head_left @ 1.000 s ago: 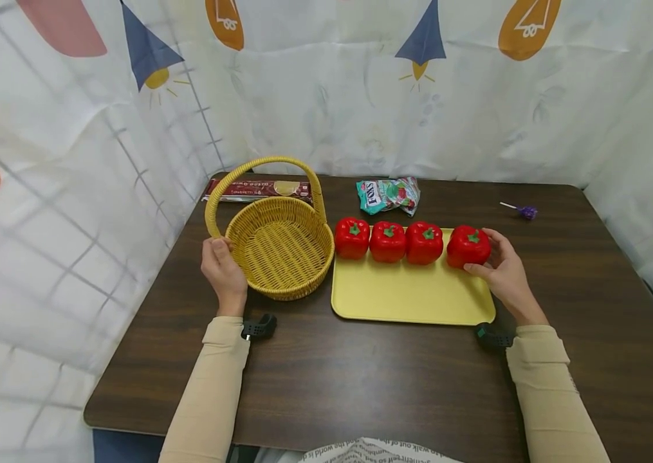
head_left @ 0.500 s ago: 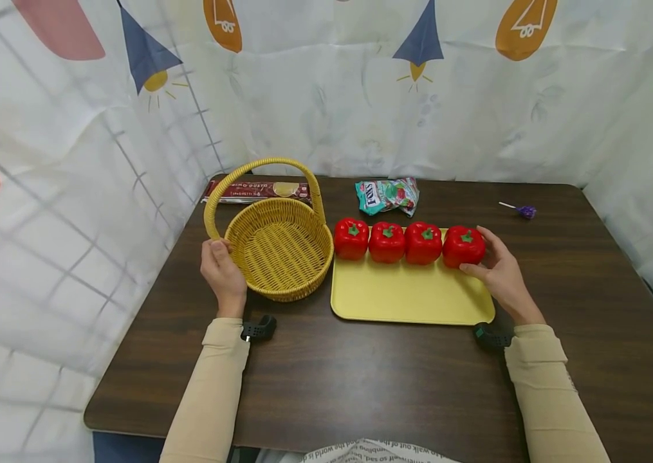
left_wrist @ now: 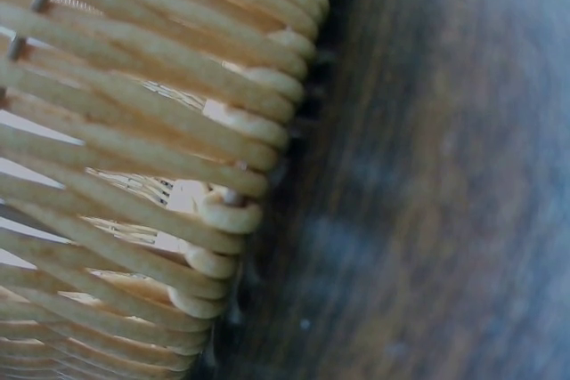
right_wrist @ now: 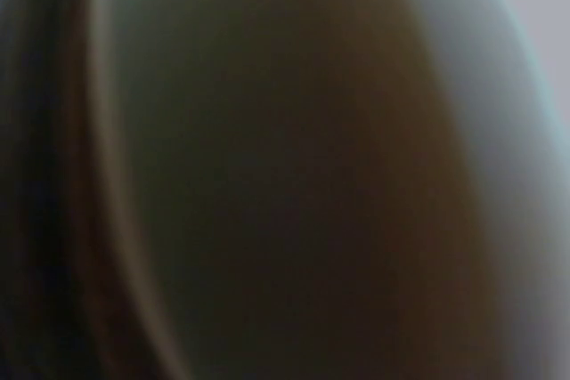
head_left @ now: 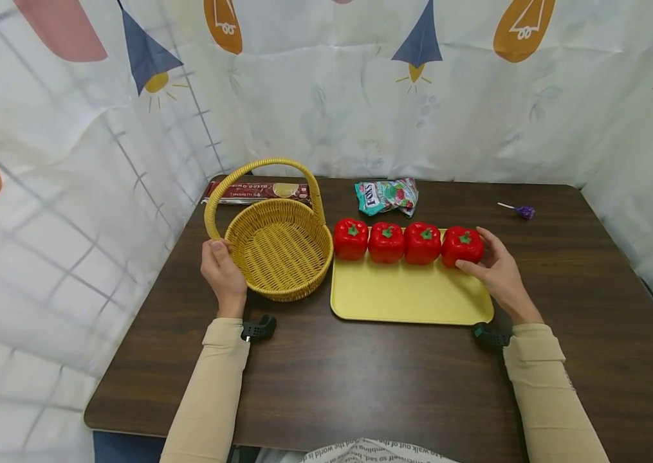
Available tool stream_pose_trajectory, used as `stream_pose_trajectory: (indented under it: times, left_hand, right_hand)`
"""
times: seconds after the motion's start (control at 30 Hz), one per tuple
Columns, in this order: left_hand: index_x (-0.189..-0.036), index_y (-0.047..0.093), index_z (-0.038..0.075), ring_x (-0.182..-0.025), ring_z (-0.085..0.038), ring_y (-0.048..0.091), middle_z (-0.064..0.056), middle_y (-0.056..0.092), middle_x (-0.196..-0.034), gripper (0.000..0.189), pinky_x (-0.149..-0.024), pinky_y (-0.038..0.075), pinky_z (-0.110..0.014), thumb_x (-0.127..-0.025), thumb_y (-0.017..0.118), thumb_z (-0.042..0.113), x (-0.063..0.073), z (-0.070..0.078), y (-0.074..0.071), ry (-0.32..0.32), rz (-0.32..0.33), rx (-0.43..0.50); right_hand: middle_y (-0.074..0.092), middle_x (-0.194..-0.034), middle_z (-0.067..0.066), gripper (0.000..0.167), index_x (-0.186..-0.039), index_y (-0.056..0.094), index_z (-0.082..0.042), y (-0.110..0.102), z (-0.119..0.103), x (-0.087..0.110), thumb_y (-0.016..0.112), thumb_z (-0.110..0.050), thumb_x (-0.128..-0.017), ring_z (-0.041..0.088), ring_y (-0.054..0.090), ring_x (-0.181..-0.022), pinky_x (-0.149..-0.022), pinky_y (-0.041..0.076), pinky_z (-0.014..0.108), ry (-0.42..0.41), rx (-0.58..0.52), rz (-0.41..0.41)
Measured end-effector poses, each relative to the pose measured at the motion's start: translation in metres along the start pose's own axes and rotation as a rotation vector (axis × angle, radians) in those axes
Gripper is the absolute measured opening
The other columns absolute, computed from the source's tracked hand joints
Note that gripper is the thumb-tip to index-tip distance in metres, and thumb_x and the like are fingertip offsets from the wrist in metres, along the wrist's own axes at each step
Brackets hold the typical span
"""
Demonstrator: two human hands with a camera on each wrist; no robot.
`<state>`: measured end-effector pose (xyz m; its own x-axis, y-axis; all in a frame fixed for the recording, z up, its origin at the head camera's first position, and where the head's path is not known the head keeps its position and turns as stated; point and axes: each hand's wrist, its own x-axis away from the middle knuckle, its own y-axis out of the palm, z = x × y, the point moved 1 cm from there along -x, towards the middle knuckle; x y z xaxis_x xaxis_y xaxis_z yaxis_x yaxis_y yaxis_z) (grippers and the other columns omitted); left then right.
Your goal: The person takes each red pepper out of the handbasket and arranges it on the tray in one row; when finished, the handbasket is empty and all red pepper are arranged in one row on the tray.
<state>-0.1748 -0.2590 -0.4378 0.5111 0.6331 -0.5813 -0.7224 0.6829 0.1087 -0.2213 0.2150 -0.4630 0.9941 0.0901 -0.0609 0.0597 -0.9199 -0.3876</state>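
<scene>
My left hand [head_left: 224, 273] grips the left side of the yellow wicker basket [head_left: 280, 247], where its tall arched handle meets the rim. In the left wrist view the woven wall of the basket [left_wrist: 134, 131] fills the left side. On the yellow tray [head_left: 410, 296], several red bell peppers with green stems stand in a row along the far edge. The rightmost bell pepper [head_left: 460, 248] is held by my right hand [head_left: 502, 273], thumb in front and fingers behind. It stands close beside its neighbour [head_left: 422, 244]. The right wrist view is too blurred to read.
Behind the basket lies a dark red spaghetti packet [head_left: 268, 191]. A teal candy bag [head_left: 386, 195] is behind the tray. Farther right lies a purple lollipop [head_left: 525, 212]. A patterned white curtain [head_left: 326, 109] borders the brown table [head_left: 384, 379] at the back and sides.
My right hand has slid the rightmost bell pepper leftward, so the gap to the other bell peppers has narrowed. The left hand and basket have stayed in place.
</scene>
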Motion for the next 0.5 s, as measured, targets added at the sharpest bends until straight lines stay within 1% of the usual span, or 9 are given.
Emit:
stream_pose_trajectory:
  times: [0.1, 0.17, 0.27, 0.37, 0.43, 0.5]
  left_hand:
    - [-0.093, 0.049, -0.023, -0.08, -0.035, 0.044, -0.027, 0.049, -0.083, 0.073, -0.077, 0.033, -0.021, -0.102, 0.042, 0.05, 0.0017, -0.0001, -0.0002, -0.009, -0.004, -0.004]
    - [-0.093, 0.049, -0.023, -0.081, -0.043, 0.041, -0.037, 0.046, -0.087, 0.073, -0.077, 0.033, -0.022, -0.102, 0.042, 0.049, 0.0018, -0.0001, -0.0002, -0.008, -0.008, -0.001]
    - [-0.093, 0.049, -0.023, -0.08, -0.044, 0.041, -0.038, 0.046, -0.088, 0.074, -0.076, 0.033, -0.021, -0.102, 0.042, 0.05, 0.0004, 0.0, 0.0004, -0.001, -0.012, -0.001]
    - [-0.093, 0.049, -0.023, -0.079, -0.04, 0.042, -0.036, 0.046, -0.087, 0.075, -0.077, 0.033, -0.021, -0.101, 0.042, 0.052, -0.0005, 0.0001, 0.0018, 0.014, -0.007, -0.001]
    - [-0.092, 0.049, -0.022, -0.078, -0.035, 0.044, -0.032, 0.048, -0.084, 0.074, -0.076, 0.033, -0.022, -0.101, 0.043, 0.051, -0.0003, 0.0004, 0.0026, 0.025, -0.001, -0.001]
    - [-0.09, 0.051, -0.019, -0.077, -0.023, 0.047, -0.019, 0.051, -0.082, 0.069, -0.076, 0.034, -0.021, -0.101, 0.044, 0.049, 0.0001, 0.001, 0.0032, 0.029, 0.005, -0.006]
  right_hand:
    - [0.036, -0.15, 0.013, 0.087, -0.156, 0.018, -0.012, 0.0001, 0.0021, 0.0018, 0.073, -0.023, -0.089, 0.028, 0.041, -0.131, -0.092, 0.039, 0.008, 0.005, -0.021, 0.005]
    - [0.036, -0.15, 0.012, 0.088, -0.156, 0.018, -0.011, 0.0003, 0.0024, 0.0028, 0.073, -0.024, -0.089, 0.027, 0.04, -0.132, -0.092, 0.038, 0.007, 0.011, -0.031, 0.006]
    - [0.034, -0.151, 0.012, 0.086, -0.156, 0.018, -0.012, -0.0003, 0.0017, 0.0033, 0.072, -0.025, -0.09, 0.028, 0.038, -0.134, -0.095, 0.038, 0.009, 0.004, -0.037, 0.008]
    - [0.033, -0.152, 0.016, 0.077, -0.156, 0.021, -0.012, -0.0019, -0.001, 0.0039, 0.065, -0.029, -0.095, 0.031, 0.038, -0.134, -0.095, 0.039, 0.01, -0.023, -0.038, 0.027]
    - [0.034, -0.152, 0.018, 0.069, -0.155, 0.024, -0.012, -0.0037, -0.0018, 0.0048, 0.058, -0.032, -0.098, 0.032, 0.038, -0.134, -0.094, 0.04, 0.011, -0.043, -0.047, 0.055]
    - [0.035, -0.151, 0.02, 0.062, -0.153, 0.028, -0.011, -0.0054, -0.0026, 0.006, 0.052, -0.035, -0.101, 0.029, 0.04, -0.134, -0.092, 0.042, 0.01, -0.06, -0.065, 0.096]
